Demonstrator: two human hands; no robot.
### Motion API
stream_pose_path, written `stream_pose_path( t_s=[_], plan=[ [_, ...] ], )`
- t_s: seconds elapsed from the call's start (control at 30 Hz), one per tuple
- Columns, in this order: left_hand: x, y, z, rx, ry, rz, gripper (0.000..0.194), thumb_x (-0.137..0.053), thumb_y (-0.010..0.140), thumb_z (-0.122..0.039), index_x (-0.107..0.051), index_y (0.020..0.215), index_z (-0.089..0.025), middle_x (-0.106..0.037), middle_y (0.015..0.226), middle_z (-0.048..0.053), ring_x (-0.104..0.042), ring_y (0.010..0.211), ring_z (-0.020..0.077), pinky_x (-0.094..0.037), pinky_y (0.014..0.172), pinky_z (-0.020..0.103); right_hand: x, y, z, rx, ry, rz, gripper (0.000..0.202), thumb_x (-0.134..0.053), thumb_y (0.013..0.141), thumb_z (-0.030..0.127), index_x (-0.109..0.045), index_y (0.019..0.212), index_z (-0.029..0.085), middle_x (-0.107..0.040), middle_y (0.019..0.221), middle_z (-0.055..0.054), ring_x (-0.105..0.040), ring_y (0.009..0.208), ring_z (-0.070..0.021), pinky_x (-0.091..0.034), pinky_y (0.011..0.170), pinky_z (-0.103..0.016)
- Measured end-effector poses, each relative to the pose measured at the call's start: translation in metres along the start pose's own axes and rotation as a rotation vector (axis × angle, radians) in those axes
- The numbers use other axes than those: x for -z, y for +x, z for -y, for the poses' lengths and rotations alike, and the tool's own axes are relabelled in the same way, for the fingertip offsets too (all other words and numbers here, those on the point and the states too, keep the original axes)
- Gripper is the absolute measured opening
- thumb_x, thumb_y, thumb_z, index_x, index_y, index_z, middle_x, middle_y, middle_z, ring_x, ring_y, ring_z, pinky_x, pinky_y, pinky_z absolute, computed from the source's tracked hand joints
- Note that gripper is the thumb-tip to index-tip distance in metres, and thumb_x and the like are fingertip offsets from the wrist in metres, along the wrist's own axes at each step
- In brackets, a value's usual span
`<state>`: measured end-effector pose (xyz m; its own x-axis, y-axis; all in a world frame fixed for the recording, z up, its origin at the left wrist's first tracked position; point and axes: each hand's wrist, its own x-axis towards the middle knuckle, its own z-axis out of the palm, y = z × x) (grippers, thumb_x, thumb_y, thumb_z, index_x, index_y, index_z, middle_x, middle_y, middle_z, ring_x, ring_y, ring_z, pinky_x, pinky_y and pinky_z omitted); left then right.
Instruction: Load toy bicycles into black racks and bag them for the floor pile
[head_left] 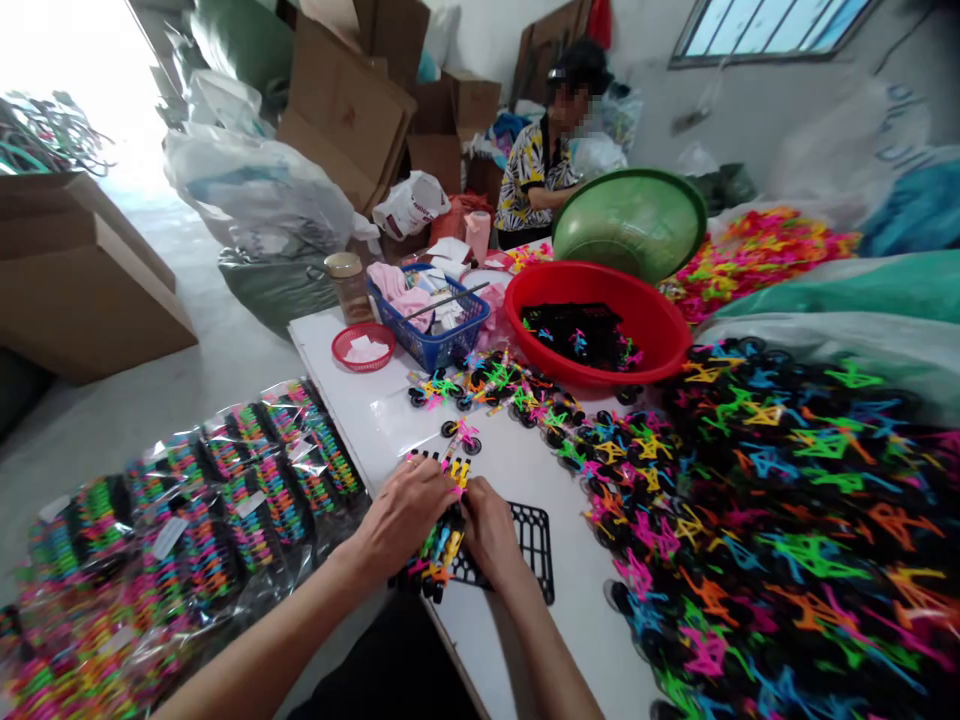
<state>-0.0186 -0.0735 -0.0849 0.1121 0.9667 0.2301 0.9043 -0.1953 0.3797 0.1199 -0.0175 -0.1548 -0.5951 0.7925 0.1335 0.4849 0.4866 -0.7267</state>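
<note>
A black lattice tray (pixel 534 540) lies at the table's near edge, with a row of small plastic toy bicycles (pixel 452 545) standing packed on its left part. Curled over the far end of this row, my left hand (pixel 409 505) is closed on a toy bicycle at its fingertips. My right hand (pixel 491 530) comes in from the other side, over the tray, its fingers bent and pinched against the same bicycles; its fingertips are partly hidden. Just beyond the hands, a loose pink toy bicycle (pixel 466 436) with black wheels lies on the white table (pixel 577 625).
A large heap of toy bicycles (pixel 787 520) covers the right side. Behind stand a red basin (pixel 600 375), a green basin (pixel 630 225), a blue basket (pixel 442 350) and a small red basket (pixel 364 347). Bagged packed bicycles (pixel 217 510) lie left. A co-worker (pixel 536 180) sits beyond.
</note>
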Motion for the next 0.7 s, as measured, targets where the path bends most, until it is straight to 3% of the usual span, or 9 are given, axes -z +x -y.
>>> stream_pose_path(
  t_s=[0.13,0.23,0.3,0.47,0.53,0.63,0.7],
  plan=[
    [0.002,-0.001,-0.003,-0.018,0.032,-0.052,0.022,-0.043,0.092,-0.019,-0.063,0.084,-0.017,-0.056,0.081,0.004,-0.052,0.081,0.0170,-0.046,0.078,0.032,0.000,0.001,-0.007,0.039,-0.010,0.035,0.011,-0.043,0.081,0.012,-0.052,0.077,0.016,-0.055,0.079,-0.004,-0.052,0.074,-0.0161,-0.040,0.067,-0.025],
    [0.003,0.001,-0.010,-0.038,0.074,-0.080,0.018,-0.043,0.091,-0.018,-0.061,0.095,-0.017,-0.056,0.089,0.006,-0.051,0.087,0.0192,-0.047,0.080,0.034,0.021,0.014,-0.015,0.088,-0.036,0.194,0.009,-0.049,0.079,0.012,-0.057,0.079,0.017,-0.059,0.080,-0.002,-0.055,0.076,-0.0154,-0.041,0.069,-0.024],
    [0.001,0.001,-0.012,-0.098,0.071,-0.055,0.019,-0.042,0.091,-0.017,-0.060,0.098,-0.018,-0.056,0.089,0.005,-0.051,0.087,0.0185,-0.047,0.080,0.032,0.041,0.039,-0.019,0.090,-0.154,0.255,0.014,-0.049,0.080,0.012,-0.060,0.086,0.018,-0.061,0.084,-0.003,-0.057,0.080,-0.0158,-0.042,0.071,-0.023],
    [-0.005,-0.003,-0.004,-0.178,0.007,-0.009,0.022,-0.039,0.092,-0.016,-0.060,0.097,-0.020,-0.056,0.084,0.003,-0.052,0.080,0.0152,-0.048,0.076,0.028,0.076,0.106,-0.026,-0.045,-0.673,0.075,0.030,-0.037,0.087,0.007,-0.056,0.108,0.017,-0.053,0.111,-0.013,-0.055,0.095,-0.0206,-0.043,0.073,-0.028],
    [-0.004,-0.005,-0.001,-0.190,-0.037,-0.002,0.023,-0.038,0.093,-0.016,-0.060,0.096,-0.020,-0.057,0.083,0.003,-0.052,0.080,0.0147,-0.048,0.073,0.026,0.078,0.102,-0.030,0.007,-0.697,0.119,0.026,-0.039,0.089,0.009,-0.057,0.104,0.018,-0.053,0.110,-0.013,-0.052,0.101,-0.0213,-0.043,0.075,-0.028],
    [0.001,-0.006,0.001,-0.224,-0.075,0.049,0.024,-0.036,0.094,-0.018,-0.061,0.094,-0.018,-0.057,0.082,0.003,-0.052,0.080,0.0147,-0.047,0.072,0.025,0.076,0.064,-0.040,0.114,-0.706,0.180,0.025,-0.039,0.090,0.011,-0.058,0.104,0.020,-0.056,0.105,-0.010,-0.052,0.100,-0.0198,-0.042,0.081,-0.028],
    [0.003,-0.006,0.000,-0.242,-0.080,0.061,0.026,-0.035,0.095,-0.018,-0.061,0.095,-0.018,-0.056,0.081,0.003,-0.051,0.080,0.0147,-0.046,0.073,0.026,0.074,0.042,-0.044,0.057,-0.705,0.158,0.024,-0.038,0.092,0.015,-0.058,0.104,0.020,-0.059,0.102,-0.008,-0.055,0.095,-0.0191,-0.042,0.080,-0.028]
  ],
)
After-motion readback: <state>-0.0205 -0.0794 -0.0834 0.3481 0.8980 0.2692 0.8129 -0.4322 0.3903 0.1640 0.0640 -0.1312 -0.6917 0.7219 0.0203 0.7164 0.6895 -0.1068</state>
